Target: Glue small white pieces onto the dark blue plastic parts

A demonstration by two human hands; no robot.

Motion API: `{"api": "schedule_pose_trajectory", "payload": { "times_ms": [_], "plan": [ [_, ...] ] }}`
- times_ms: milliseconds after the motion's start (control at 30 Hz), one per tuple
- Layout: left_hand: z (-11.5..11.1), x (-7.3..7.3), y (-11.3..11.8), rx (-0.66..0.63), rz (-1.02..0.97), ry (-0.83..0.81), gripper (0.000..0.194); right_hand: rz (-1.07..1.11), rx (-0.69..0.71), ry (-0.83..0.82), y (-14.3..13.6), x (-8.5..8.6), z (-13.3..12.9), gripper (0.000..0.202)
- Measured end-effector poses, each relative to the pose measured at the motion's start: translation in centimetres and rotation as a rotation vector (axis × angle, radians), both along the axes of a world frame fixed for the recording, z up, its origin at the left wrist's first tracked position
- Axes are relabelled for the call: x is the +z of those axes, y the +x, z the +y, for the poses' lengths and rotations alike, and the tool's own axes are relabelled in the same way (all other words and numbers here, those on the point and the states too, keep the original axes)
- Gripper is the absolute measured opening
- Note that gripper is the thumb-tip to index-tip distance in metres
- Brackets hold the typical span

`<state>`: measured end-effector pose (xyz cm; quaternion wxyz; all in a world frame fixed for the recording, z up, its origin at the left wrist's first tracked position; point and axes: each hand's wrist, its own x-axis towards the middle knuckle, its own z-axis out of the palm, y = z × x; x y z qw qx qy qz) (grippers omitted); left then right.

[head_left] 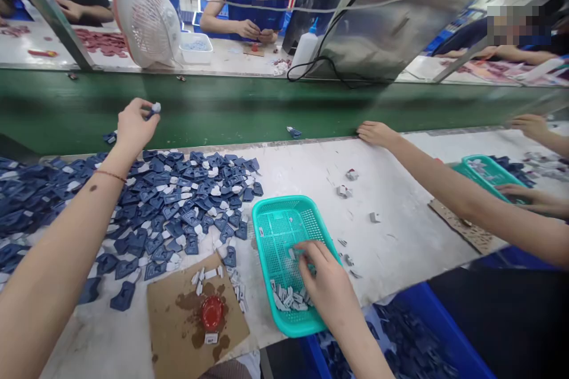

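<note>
My left hand (137, 124) is over the near edge of the green belt (222, 109), its fingers closed on a dark blue piece with a white part (154, 109). My right hand (322, 275) reaches into the teal basket (260, 213), fingertips together at a small white piece (292, 253). Small white pieces (291, 298) lie in the basket's near end. Many dark blue pieces (178, 195) with white parts cover the table at left. On a stained cardboard sheet (169, 325) sit a red round dish (212, 312), a small labelled piece (211, 338) and several white strips (207, 274).
At the right, another person's arm (444, 189) reaches to the belt edge, near a second teal basket (484, 172). Blue bins (438, 320) stand below the table. Across the belt are a white fan (149, 18), a bottle (306, 44) and people with pink pieces.
</note>
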<state>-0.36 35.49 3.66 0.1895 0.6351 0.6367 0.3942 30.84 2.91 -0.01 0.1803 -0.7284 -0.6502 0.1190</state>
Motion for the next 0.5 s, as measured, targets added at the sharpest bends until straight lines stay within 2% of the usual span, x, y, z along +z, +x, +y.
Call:
{"api": "schedule_pose_trajectory", "payload": {
  "times_ms": [100,200,267,367,500],
  "plan": [
    [-3.6,2.1,1.1,-0.008,-0.153,0.042,0.040,0.020,-0.108,-0.009,-0.6,-0.4,-0.1,0.026],
    [-8.8,4.1,2.0,-0.115,-0.454,0.084,0.035,0.037,-0.133,-0.049,-1.1,-0.8,0.2,0.024],
    [-12.6,4.9,2.1,-0.188,-0.606,0.056,0.028,0.040,-0.143,-0.061,-1.1,-1.0,0.4,0.024],
    [-17.6,5.0,1.4,-0.246,-0.690,-0.063,0.024,0.043,-0.160,-0.066,-0.7,-0.9,0.7,0.026],
    [-22.6,3.4,-0.5,-0.268,-0.777,-0.279,0.030,0.047,-0.170,-0.059,-0.1,-0.7,0.8,0.026]
  ]
}}
